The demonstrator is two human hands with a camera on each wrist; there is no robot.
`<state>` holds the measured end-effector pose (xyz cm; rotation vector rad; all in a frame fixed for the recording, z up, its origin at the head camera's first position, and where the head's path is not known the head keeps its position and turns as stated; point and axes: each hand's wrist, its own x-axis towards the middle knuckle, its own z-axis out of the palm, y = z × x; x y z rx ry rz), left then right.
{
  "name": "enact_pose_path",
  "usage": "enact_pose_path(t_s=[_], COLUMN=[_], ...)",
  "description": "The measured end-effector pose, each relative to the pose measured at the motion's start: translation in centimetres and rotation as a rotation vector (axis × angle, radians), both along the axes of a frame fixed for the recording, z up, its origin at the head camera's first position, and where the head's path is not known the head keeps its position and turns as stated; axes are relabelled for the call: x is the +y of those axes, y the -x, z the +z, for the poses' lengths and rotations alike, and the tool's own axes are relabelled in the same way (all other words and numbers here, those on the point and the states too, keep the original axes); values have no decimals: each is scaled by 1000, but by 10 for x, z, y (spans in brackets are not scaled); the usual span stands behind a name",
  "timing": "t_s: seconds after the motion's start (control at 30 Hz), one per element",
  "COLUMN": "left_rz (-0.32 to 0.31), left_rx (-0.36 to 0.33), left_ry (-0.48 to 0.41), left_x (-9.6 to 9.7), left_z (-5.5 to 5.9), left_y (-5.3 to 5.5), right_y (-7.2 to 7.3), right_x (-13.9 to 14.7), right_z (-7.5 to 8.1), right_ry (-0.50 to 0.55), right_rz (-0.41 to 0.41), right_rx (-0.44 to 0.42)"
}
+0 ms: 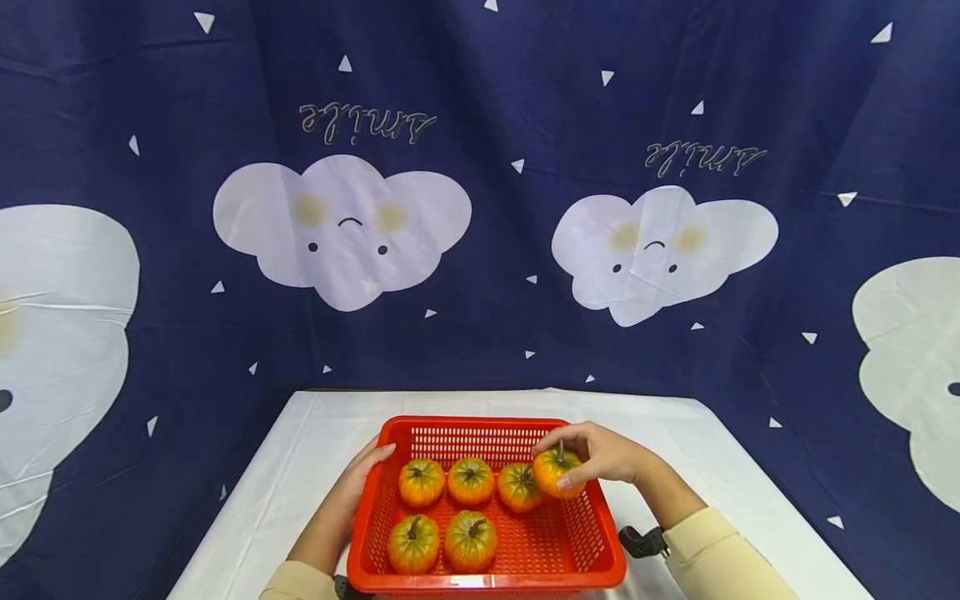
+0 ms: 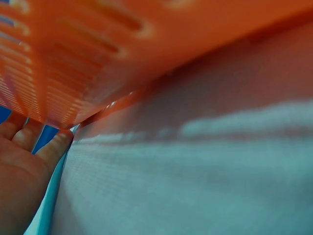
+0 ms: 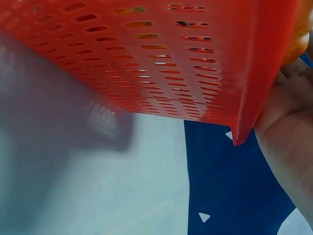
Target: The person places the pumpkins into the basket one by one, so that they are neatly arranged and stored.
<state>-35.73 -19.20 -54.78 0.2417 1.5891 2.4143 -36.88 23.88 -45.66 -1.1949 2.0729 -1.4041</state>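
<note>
A red plastic basket [image 1: 487,581] with slotted walls holds several small orange-and-green pumpkins [image 1: 470,542]. At its left side, my left hand [image 1: 352,487] grips the wall, with a digit over the rim and fingers against the outside. The left wrist view shows this hand's fingers [image 2: 51,147] at the basket's outer surface. My right hand [image 1: 611,454] holds one pumpkin [image 1: 555,475] by its sides, stem up, inside the right rear part of the basket. This pumpkin overlaps its left neighbour [image 1: 519,489] in the head view. In the right wrist view, the basket wall hides most of the held pumpkin [image 3: 296,46].
Under the basket is a table with a white cloth [image 1: 247,517]. Behind and around it hangs a dark blue curtain [image 1: 495,333] printed with clouds and small triangles. A black wrist strap [image 1: 643,542] shows by the right sleeve.
</note>
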Motion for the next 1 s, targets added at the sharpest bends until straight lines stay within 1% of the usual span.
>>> enact_pose_path(t_s=[0.07,0.23,0.33,0.43,0.57,0.67,0.7,0.73,0.83,1.0], left_rz=[-2,15,23,27,17,8,6,10,18,33], left_rx=[2,9,7,2,-5,-16,-10,-18,-11,-14], left_ry=[-8,9,18,15,16,18,26,27,40,41], left_x=[0,0,1,1,0,-1,-1,-1,-1,0], left_z=[1,2,3,2,-1,-2,-3,-2,-1,1], left_y=[1,1,1,0,0,-1,-1,-1,-2,-2], right_y=[-1,-5,-8,-12,-18,-23,-24,-26,-30,-35], right_x=[-1,-6,-11,-15,-20,-24,-25,-26,-30,-37], right_z=[0,2,2,2,0,-2,-2,-2,-2,-3], right_ry=[-17,-47,-57,-82,-113,-119,-128,-132,-172,-280], right_rz=[5,39,63,68,64,83,84,90,92,97], right_rx=[13,39,55,68,47,36,38,48,97,218])
